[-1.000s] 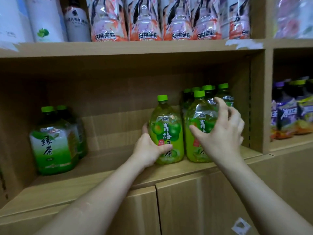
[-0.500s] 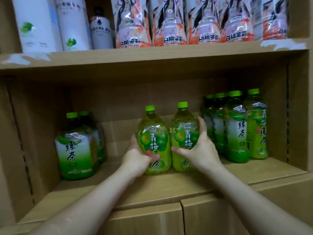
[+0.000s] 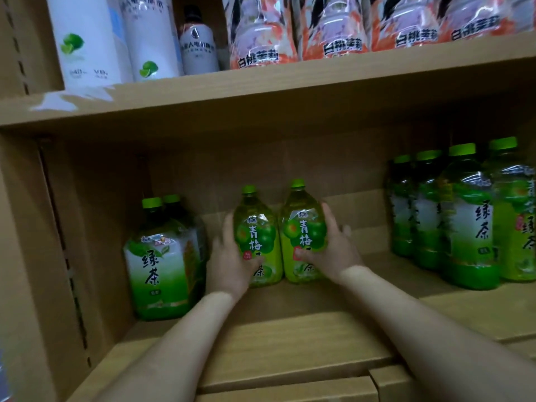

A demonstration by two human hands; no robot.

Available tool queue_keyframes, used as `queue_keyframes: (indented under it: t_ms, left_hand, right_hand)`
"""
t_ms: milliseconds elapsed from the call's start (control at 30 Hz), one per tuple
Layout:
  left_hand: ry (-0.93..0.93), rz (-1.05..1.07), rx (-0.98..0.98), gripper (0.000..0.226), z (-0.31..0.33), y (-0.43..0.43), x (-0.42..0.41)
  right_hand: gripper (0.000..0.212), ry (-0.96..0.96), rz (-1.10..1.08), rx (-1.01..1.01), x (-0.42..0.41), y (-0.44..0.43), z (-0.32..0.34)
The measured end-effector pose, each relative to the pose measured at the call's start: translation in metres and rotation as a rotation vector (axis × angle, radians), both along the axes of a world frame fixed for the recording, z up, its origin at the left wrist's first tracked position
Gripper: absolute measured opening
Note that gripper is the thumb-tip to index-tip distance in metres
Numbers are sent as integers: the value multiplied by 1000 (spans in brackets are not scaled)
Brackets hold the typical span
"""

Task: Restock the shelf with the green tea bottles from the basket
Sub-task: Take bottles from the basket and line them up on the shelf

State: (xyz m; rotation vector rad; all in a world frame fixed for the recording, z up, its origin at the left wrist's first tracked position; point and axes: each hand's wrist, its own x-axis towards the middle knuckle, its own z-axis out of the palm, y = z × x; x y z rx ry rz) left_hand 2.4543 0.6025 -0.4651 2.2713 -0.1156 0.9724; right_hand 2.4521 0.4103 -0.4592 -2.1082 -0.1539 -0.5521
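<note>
Two yellow-green plum tea bottles stand upright and touching each other at the middle of the lower shelf [image 3: 290, 338], toward its far side. The left hand [image 3: 229, 264] wraps the left plum tea bottle [image 3: 256, 236] from its left side, thumb across the label front; this grip is clamped on the bottle. The right hand [image 3: 333, 250] wraps the right plum tea bottle [image 3: 304, 227] from its right side, thumb across the lower label; this grip is likewise clamped on its bottle. Both bottles carry green caps. At the left end of the shelf stands a group of large green tea bottles [image 3: 159, 262]: two caps are visible, and the rear bottle is mostly hidden behind the front one. At the right end stands a cluster of dark green tea bottles [image 3: 464, 227]: four caps can be counted, the rightmost bottle is cut off by the frame edge, and the rear ones are in shadow. On the upper shelf [image 3: 261, 91] stand two white lime-marked bottles [image 3: 116, 39], one dark-capped white bottle [image 3: 198, 44], and at least four pink peach-labelled bottles [image 3: 261, 30], all cut off at the top. The basket is out of view. The label print is blurred in places.
</note>
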Motion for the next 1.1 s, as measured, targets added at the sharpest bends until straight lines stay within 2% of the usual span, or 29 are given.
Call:
queue_keyframes:
  t_ms: [100,167,367,500,700,800,900,967,1100]
  left_hand:
    - [-5,39,208,97,8,4,-7]
    - [23,60,274,95,7,6,-7]
    - [75,48,260,95,-5,8,2]
    - [46,-1,226,94,-5,5,6]
    - [-31,141,337,75,6,2,3]
    - [90,90,313,80,10,0,-5]
    - [189,87,362,75,23,-10,-16]
    - [150,4,392,62,37,-28,-31]
    - [-54,-352,284,28,57,-91,-81]
  right_hand:
    - [104,14,72,-75,-8,1,7]
    - [102,32,111,-133,-9,4,7]
    - [103,79,156,-98,5,7,-7]
    - [102,103,181,-51,7,4,-2]
    - [80,79,106,-59,-3,4,7]
    - [79,91,176,-65,-20,-7,9]
    - [69,-6,209,-97,-51,-32,17]
    - [57,-61,178,-199,-78,-54,27]
    - [38,-74,123,-357,-140,-104,42]
